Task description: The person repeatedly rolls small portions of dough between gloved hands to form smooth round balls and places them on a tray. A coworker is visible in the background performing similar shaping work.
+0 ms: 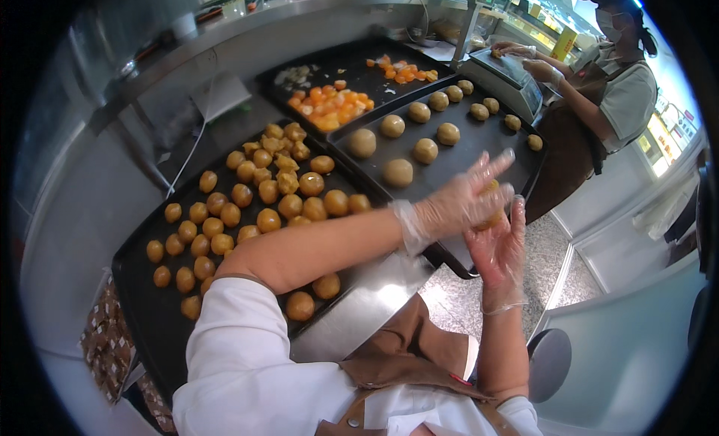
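Note:
My left hand [458,203] and my right hand [498,253], both in clear plastic gloves, hold a yellowish-brown ball of dough or filling [488,219] between them. The left lies over it with fingers extended, the right cups it from beneath; they partly hide it. Under my left forearm, a black baking tray [143,309] carries many glossy brown balls [213,227] and some rough lumps [287,182]. Beyond my hands, another black tray [488,146] bears paler dough balls [397,172], larger at the near left, smaller toward the far right.
A back tray [337,62] holds orange pieces resembling egg yolks [328,105]. A gloved co-worker [609,107] stands at the right by a digital scale [508,82], holding a small lump. A white cord [188,155] hangs at the left. A round stool [550,366] stands lower right.

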A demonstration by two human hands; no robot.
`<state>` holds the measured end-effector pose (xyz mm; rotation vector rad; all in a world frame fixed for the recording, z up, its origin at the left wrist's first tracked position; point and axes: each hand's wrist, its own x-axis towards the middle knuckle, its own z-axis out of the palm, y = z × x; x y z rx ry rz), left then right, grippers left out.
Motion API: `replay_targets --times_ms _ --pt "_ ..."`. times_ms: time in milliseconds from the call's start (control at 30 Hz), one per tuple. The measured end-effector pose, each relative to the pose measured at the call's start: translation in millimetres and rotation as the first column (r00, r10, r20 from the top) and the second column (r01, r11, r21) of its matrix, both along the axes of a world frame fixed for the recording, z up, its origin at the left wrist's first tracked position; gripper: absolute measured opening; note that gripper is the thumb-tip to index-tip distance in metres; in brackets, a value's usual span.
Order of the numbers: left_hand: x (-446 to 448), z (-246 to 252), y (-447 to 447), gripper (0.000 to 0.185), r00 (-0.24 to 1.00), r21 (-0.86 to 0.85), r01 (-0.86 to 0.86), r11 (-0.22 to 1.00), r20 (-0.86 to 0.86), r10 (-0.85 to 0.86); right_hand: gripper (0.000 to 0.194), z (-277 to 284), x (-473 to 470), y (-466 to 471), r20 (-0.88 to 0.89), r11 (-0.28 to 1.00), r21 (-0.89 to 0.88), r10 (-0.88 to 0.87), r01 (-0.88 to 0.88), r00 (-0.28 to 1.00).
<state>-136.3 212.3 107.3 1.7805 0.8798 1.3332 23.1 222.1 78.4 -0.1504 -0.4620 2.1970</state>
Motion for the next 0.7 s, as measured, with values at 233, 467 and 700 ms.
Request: replay_targets --times_ms 233,467,700 --pt "-202.7 -7.1 120.1 0.048 0.513 0.029 -0.769 0.639 -0.568 0.643 0.044 -3.0 6.9 24.0 0.232 0.914 0.06 -0.404 0.401 0.885" --pt "-322.0 -48.6 201.8 0.048 0.271 0.003 -0.914 0.406 -0.74 0.616 0.05 -10.5 24.7 49.6 0.224 0.946 0.005 -0.318 0.325 0.921" --pt "-347.7 -64.3 258.4 0.038 0.144 -0.052 -0.914 0.403 -0.969 0.2 0.049 -30.4 24.2 69.8 0.291 0.947 0.005 -0.308 0.32 0.906"
